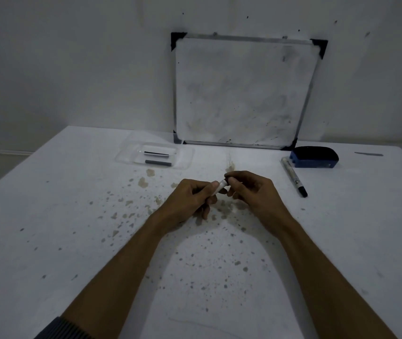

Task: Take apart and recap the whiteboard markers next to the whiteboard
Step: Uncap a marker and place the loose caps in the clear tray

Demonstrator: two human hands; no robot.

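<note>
Marker (220, 187) mostly hidden, gripped by left hand (192, 195); right hand (251, 189) pinches tip.

matt white table (48, 216) with rough brown stains; clear glossy plastic tray (121, 159) at eleven o'clock; metal-framed whiteboard (244, 94), smudged.

We only had the one view, a wide-angle head cam looking forward and down across the table (48, 216). It sat pretty close to the hands, so both forearms ran in from the bottom edge and met near the middle of the frame. The whiteboard (244, 89) leaning on the wall (72, 57) landed in the upper right, farther off. The table's far edge crossed just above mid-frame, and its straight lines bent a bit toward the edges. No second view to overlap with.
</note>
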